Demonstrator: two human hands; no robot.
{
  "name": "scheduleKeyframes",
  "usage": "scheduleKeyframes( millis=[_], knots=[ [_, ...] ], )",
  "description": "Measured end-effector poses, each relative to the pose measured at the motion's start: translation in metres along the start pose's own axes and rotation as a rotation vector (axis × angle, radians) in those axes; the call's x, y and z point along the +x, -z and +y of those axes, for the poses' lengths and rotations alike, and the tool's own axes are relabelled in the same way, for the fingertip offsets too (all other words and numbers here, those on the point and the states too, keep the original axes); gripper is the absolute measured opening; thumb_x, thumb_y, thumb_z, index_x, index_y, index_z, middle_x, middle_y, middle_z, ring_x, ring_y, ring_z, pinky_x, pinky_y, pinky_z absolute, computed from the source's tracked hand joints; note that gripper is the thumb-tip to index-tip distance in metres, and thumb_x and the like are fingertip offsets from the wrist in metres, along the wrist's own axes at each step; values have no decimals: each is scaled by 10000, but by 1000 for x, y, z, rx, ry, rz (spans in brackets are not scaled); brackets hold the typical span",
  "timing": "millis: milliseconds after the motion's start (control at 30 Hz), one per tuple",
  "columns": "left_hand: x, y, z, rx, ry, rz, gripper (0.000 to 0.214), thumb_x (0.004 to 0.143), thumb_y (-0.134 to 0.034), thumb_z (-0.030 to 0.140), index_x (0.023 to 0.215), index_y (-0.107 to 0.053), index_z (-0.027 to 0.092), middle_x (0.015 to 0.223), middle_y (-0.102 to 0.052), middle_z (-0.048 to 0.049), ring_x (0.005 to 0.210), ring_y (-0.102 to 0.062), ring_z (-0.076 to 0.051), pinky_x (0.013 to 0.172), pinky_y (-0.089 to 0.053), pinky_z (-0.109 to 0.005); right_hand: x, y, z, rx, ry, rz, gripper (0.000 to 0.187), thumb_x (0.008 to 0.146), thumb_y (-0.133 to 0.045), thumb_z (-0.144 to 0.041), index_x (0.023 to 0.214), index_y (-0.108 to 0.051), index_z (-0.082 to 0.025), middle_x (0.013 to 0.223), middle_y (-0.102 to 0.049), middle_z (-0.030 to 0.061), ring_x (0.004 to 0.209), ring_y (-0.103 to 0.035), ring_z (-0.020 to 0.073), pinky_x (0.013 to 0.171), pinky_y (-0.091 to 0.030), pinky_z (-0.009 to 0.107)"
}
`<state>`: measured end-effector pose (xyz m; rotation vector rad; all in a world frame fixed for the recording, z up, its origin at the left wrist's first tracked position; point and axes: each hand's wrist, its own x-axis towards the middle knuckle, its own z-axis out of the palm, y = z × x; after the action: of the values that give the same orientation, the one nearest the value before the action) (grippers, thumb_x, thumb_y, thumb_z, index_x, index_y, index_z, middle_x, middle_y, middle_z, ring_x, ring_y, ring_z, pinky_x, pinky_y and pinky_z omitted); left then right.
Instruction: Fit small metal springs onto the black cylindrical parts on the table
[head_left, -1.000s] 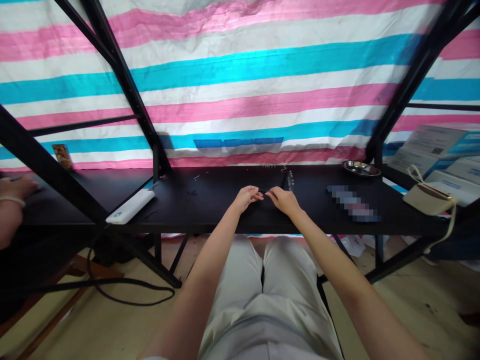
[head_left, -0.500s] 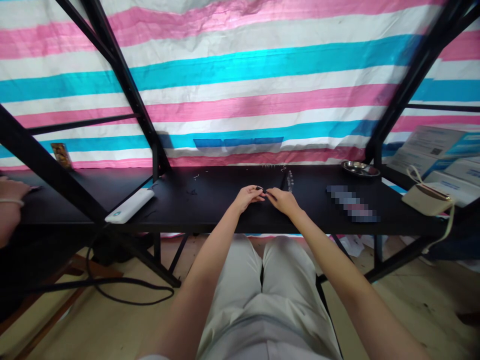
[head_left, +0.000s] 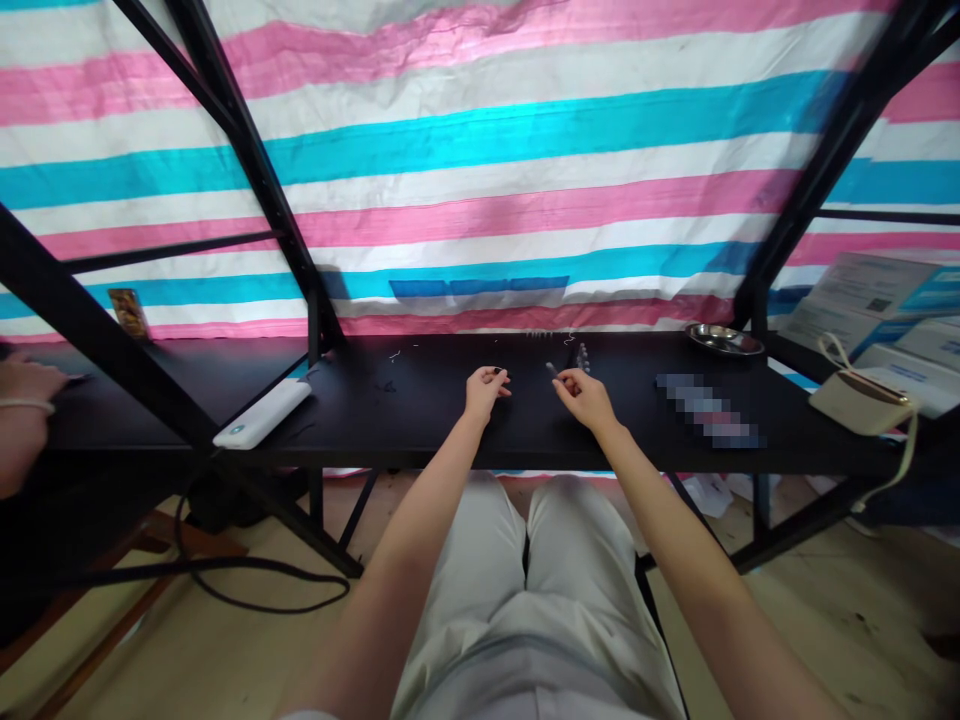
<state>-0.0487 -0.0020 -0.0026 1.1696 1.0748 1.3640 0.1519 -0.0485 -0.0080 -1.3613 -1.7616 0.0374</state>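
Note:
My left hand (head_left: 485, 391) rests on the black table (head_left: 420, 420) with its fingers curled together; a tiny dark piece seems pinched at the fingertips. My right hand (head_left: 587, 399) is a little to the right, fingers pinched on a small thin dark piece (head_left: 552, 370) that sticks up toward the left. A gap of bare table separates the two hands. Just behind my right hand lies a short row of small pale parts (head_left: 582, 358).
A white power bank (head_left: 262, 414) lies on the table's left part, a metal dish (head_left: 724, 340) at the back right. A cream pouch (head_left: 859, 402) and cardboard boxes (head_left: 877, 300) sit far right. Another person's hand (head_left: 26, 385) is at the left edge. Black frame bars slant overhead.
My two hands were touching at the fingertips; they have pulled apart, the left going left and the right going right with the small dark piece.

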Motion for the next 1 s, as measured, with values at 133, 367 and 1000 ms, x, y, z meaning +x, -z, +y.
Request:
scheduleKeyframes(
  millis=[133, 367, 1000],
  knots=[
    [2, -5, -7, 216, -124, -59, 188, 659, -672, 231, 790, -580, 134, 648, -580, 4, 478, -530, -73, 537, -436, -217, -3, 6, 12, 196, -155, 129, 336, 796, -449, -477, 882, -544, -166, 708, -602, 33, 598, -535, 127, 606, -427, 249],
    [5, -35, -2, 577, -315, -218, 146, 651, -664, 233, 765, -657, 144, 659, -595, -22, 610, -541, -123, 667, -451, -266, -6, 12, 18, -58, -434, 142, 140, 736, -511, -340, 751, -542, -204, 733, -640, 41, 688, -581, 177, 629, -398, 263],
    [12, -87, -25, 791, -264, -203, 118, 588, -720, 244, 593, -622, 178, 692, -587, -44, 816, -552, -217, 823, -405, -329, -9, 5, 19, -433, -455, -22, 252, 781, -541, -403, 835, -627, -172, 809, -643, 123, 764, -599, 229, 635, -399, 301]
  ],
)
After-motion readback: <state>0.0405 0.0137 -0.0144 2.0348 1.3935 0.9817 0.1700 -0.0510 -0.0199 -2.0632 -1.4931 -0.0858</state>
